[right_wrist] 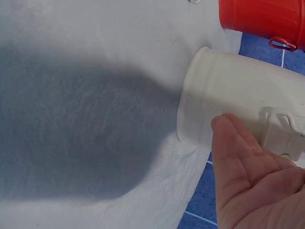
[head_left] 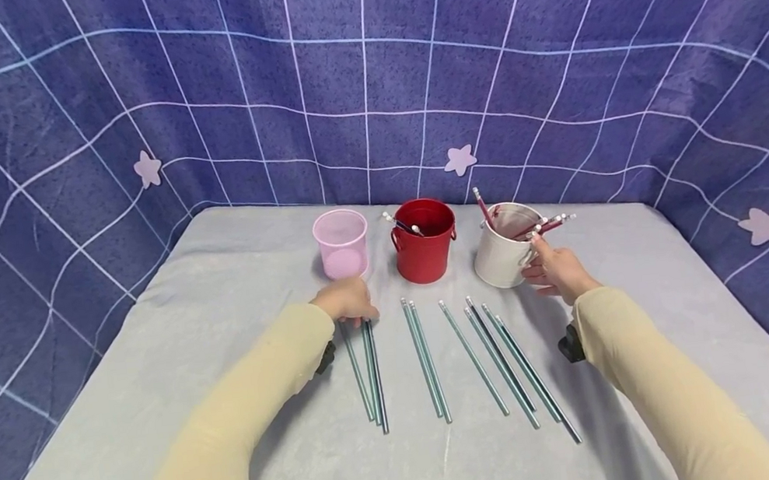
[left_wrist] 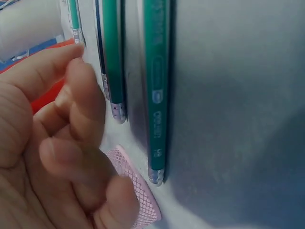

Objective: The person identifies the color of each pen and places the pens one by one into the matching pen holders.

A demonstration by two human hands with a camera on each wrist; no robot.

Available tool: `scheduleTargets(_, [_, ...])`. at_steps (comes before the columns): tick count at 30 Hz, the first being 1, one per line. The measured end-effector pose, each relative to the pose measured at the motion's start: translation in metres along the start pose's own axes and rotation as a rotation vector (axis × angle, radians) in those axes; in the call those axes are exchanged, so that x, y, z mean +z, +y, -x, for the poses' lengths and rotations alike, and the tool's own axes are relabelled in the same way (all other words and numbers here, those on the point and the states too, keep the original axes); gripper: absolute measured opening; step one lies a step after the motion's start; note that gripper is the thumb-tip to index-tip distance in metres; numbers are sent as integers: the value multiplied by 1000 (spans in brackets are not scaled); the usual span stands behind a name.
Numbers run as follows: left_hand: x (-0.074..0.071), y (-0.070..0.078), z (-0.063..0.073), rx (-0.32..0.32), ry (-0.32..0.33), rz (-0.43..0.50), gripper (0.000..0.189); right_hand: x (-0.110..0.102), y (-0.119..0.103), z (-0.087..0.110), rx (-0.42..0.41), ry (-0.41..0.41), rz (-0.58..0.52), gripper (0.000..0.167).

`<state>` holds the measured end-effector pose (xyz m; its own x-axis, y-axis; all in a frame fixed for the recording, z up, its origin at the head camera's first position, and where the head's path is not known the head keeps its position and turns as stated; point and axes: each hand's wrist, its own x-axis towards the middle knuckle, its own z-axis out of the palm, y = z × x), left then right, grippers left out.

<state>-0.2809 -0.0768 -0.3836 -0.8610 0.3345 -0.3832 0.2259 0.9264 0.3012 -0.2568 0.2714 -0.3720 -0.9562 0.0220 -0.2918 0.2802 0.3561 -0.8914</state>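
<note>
My left hand point(head_left: 347, 300) is over the eraser ends of the leftmost pencils point(head_left: 374, 382), fingers loosely bent. In the left wrist view, no pencil lies between the fingers; the green pencil point(left_wrist: 156, 95) rests beside them. My right hand point(head_left: 560, 272) is at the side of a white bucket point(head_left: 495, 259). Its fingers lie straight along the bucket wall in the right wrist view, where the thumb is hidden. Red pencils point(head_left: 553, 226) lean in this bucket, their white erasers close to my right thumb. Whether the thumb touches one is unclear.
A pink mesh cup point(head_left: 345, 256) and a red bucket point(head_left: 422, 259) with dark pencils stand left of the white one. Two green pencils point(head_left: 427, 364) and another group of green pencils point(head_left: 510, 367) lie on the grey cloth. Blue curtain point(head_left: 367, 77) surrounds the back and sides.
</note>
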Motion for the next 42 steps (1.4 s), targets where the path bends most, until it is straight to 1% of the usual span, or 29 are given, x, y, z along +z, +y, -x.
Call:
scheduleTargets(2, [1, 1, 1, -23, -12, -36, 25, 0, 1, 0, 2, -1, -1, 82])
scheduleTargets(5, [0, 1, 2, -48, -11, -88, 26, 1, 2, -1, 4, 4, -4, 83])
scheduleTargets(9, [1, 0, 1, -49, -9, -126, 28, 2, 2, -1, 14, 10, -21, 84])
scheduleTargets(14, [5, 0, 2, -54, -54, -154, 29, 3, 0, -1, 17, 4, -35, 85])
scheduleTargets(17, [6, 2, 1, -56, -80, -156, 29, 3, 0, 0, 14, 1, -37, 85])
scheduleTargets(21, [8, 1, -1, -62, -93, -141, 31, 2, 1, 1, 8, -2, -31, 85])
scheduleTargets(26, [7, 1, -2, -79, -106, -92, 31, 3, 2, -1, -2, 9, -14, 84])
scheduleTargets(28, [5, 1, 0, -82, -90, -70, 32, 2, 1, -1, -5, 10, -12, 84])
scheduleTargets(30, [3, 3, 1, -78, -59, -46, 33, 2, 1, -1, -4, 7, -16, 84])
scheduleTargets(34, [-1, 7, 4, -51, 19, -5, 34, 2, 0, 0, 8, 2, -27, 85])
scheduleTargets(36, [-3, 9, 6, -30, 51, -2, 34, 3, 1, 0, 12, 3, -29, 86])
scheduleTargets(39, [-4, 15, 7, -9, 51, -48, 33, 3, 1, 0, 13, 5, -28, 86])
scheduleTargets(42, [-2, 20, 9, 2, 23, -113, 32, 4, 1, -1, 12, 15, -24, 85])
